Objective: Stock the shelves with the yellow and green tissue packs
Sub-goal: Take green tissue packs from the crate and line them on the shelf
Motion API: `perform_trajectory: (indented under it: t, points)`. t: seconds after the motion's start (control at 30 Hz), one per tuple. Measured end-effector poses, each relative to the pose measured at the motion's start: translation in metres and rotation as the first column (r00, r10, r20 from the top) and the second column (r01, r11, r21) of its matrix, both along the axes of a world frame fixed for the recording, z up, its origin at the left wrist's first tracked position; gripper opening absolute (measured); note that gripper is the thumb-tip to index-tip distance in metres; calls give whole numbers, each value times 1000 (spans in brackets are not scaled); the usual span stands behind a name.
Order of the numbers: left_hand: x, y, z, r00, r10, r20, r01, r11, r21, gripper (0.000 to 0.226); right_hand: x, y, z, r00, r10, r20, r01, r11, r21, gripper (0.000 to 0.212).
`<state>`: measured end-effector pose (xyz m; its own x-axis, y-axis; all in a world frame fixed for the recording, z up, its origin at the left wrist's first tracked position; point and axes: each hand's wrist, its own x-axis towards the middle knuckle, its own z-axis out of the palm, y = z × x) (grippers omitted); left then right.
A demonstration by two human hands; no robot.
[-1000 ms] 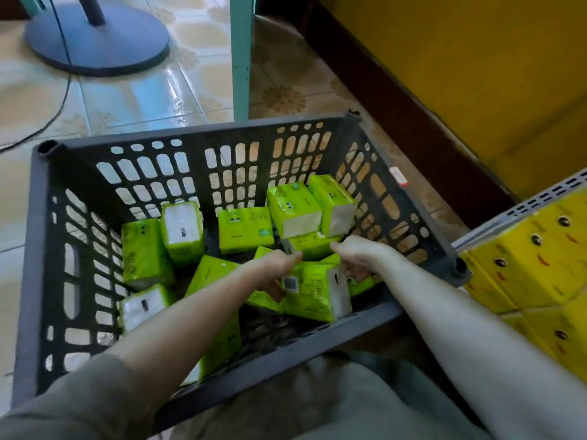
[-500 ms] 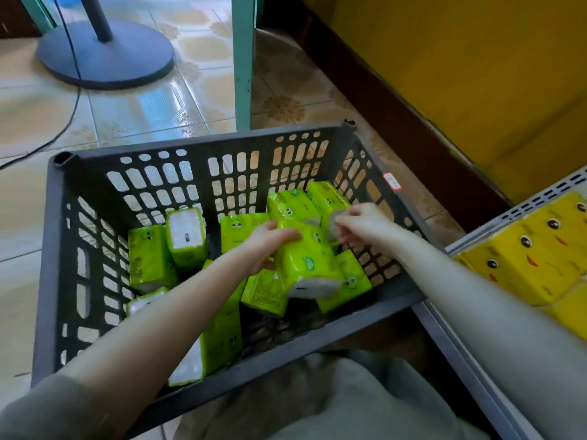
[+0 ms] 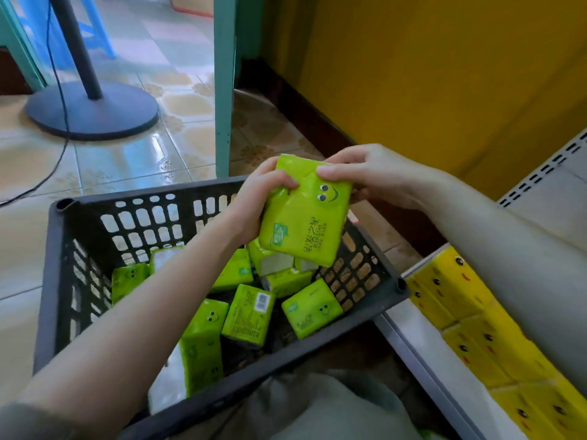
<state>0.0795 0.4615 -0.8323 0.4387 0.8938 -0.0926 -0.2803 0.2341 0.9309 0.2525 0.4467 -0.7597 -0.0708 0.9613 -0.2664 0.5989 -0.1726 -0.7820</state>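
Note:
A green tissue pack (image 3: 301,223) with a smiley face hangs above the far right corner of the dark plastic crate (image 3: 54,281). My left hand (image 3: 254,201) grips its left edge and my right hand (image 3: 371,176) pinches its top right corner. A second green pack (image 3: 276,262) appears to hang just under it, partly hidden. Several more green packs (image 3: 247,312) lie loose on the crate floor. Yellow tissue packs (image 3: 460,296) with faces sit in rows on the grey shelf (image 3: 422,347) at the lower right.
A fan stand with a round dark base (image 3: 92,109) and a cable stands on the tiled floor at the back left. A teal post (image 3: 224,90) rises behind the crate. A yellow wall (image 3: 428,74) with a dark skirting runs along the right.
Both hands have risen out of the crate with the green pack, which now hangs above the crate's far right corner. The view has tilted upward.

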Motion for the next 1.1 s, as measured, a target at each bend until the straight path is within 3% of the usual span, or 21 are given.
perform_trajectory:
  t: [0.1,0.27,0.37,0.53,0.63,0.8,0.93,1.1]
  points:
    - [6,-2,26,997,33,64,-35,999,41,48,-2,-9,34,997,-56,51,49,992,118,28]
    - [18,-3,67,972,107,208,-128,988,89,70,0,-30,105,983,-176,57,145,924,354,23]
    - [33,-15,85,944,105,314,-145,984,104,61,6,-43,148,961,-276,32,219,825,521,21]
    - [77,-50,148,894,76,442,-144,982,123,75,27,-73,210,895,-446,-28,334,626,705,22]
    - [110,-69,193,865,156,476,-247,960,135,49,49,-105,242,864,-497,-73,375,542,752,22]
    - [179,-104,264,889,96,448,-257,914,315,8,110,-178,285,801,-586,-120,438,439,784,25]
    - [246,-152,310,926,-110,360,-84,871,483,2,172,-258,309,723,-679,-129,503,389,772,24]
    - [332,-224,343,912,-385,144,205,729,653,20,242,-364,318,638,-770,-7,521,425,740,10]
